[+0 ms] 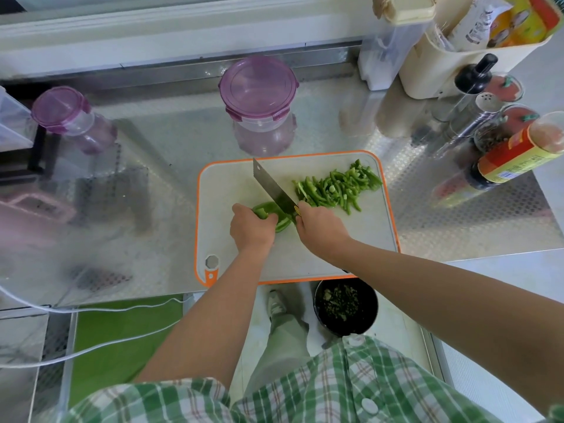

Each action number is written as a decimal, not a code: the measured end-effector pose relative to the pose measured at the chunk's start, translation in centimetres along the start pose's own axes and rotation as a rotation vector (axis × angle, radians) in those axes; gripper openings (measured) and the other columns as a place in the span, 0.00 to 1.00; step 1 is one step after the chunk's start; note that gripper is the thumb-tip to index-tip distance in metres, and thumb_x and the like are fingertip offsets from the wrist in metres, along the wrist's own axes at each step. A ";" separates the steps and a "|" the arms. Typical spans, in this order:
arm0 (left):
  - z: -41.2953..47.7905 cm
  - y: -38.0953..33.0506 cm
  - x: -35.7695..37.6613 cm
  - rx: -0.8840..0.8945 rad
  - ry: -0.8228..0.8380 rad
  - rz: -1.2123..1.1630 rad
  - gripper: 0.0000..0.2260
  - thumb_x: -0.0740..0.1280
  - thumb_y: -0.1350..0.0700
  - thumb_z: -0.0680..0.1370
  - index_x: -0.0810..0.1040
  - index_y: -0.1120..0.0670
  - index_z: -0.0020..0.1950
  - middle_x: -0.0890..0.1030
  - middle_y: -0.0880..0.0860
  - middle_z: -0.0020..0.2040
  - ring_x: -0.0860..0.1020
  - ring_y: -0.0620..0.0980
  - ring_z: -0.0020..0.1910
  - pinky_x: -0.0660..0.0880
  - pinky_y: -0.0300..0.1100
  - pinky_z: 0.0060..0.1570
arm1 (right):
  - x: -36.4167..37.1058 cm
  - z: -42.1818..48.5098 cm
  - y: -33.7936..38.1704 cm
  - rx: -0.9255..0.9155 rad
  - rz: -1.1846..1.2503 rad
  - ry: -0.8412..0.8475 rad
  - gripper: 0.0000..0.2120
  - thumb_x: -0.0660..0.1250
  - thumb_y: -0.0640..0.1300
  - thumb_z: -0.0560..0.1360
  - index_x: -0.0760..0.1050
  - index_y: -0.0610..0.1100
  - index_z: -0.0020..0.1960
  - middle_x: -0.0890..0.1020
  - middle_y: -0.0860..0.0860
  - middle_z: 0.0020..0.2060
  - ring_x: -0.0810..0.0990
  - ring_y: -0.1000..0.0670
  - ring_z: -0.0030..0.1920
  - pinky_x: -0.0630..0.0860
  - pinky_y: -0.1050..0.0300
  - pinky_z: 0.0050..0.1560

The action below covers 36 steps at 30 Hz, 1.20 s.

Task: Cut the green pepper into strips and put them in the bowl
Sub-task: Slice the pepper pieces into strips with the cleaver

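At the middle of the cutting board (232, 184), the pepper (271, 212) is pinned under the curled left hand (251, 228), and the knife (271, 187) is gripped by the right hand (320, 230). The holding fingers should be kept tucked (the blade is alongside) and the slices narrow. Cut strips (335, 186) are heaped at the board's far right.

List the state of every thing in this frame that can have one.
Uncut green pepper piece: held down by the left hand.
Steel cleaver: gripped by the right hand, blade on the pepper.
Cut green pepper strips: piled on the white, orange-rimmed cutting board.
Large purple-lidded clear tub: closed.
Small purple-lidded clear tub: closed.
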<state>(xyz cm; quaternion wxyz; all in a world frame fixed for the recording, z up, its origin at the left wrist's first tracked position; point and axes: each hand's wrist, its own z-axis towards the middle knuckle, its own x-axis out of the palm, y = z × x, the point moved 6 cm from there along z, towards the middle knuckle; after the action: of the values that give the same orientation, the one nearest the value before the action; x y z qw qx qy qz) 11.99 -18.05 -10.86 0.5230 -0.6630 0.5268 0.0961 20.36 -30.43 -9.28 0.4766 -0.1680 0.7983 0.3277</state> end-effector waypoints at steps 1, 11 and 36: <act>0.0 -0.1 0.0 0.021 0.002 0.024 0.20 0.73 0.52 0.72 0.67 0.59 0.54 0.79 0.58 0.51 0.81 0.62 0.46 0.79 0.51 0.47 | 0.0 0.1 0.0 0.003 -0.011 0.001 0.07 0.53 0.43 0.82 0.67 0.41 0.54 0.72 0.45 0.36 0.72 0.42 0.36 0.66 0.52 0.34; 0.0 0.5 -0.7 0.109 0.023 0.268 0.17 0.65 0.48 0.77 0.66 0.57 0.58 0.79 0.58 0.52 0.78 0.62 0.50 0.71 0.48 0.41 | 0.8 1.4 -0.1 0.054 0.072 -0.055 0.06 0.54 0.44 0.82 0.66 0.41 0.52 0.71 0.45 0.35 0.71 0.41 0.35 0.65 0.52 0.34; 0.2 0.8 0.5 0.109 0.059 0.208 0.16 0.65 0.50 0.78 0.66 0.57 0.59 0.80 0.58 0.52 0.78 0.62 0.50 0.68 0.46 0.40 | 0.9 1.9 0.9 -0.017 -0.091 -0.001 0.06 0.54 0.40 0.81 0.66 0.41 0.56 0.70 0.48 0.32 0.73 0.42 0.35 0.61 0.55 0.30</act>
<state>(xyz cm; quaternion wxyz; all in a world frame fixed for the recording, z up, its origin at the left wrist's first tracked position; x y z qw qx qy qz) 11.66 -18.08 -11.78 0.5298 -0.5779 0.6125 0.1013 20.63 -28.48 -10.31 0.4900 -0.2082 0.7867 0.3126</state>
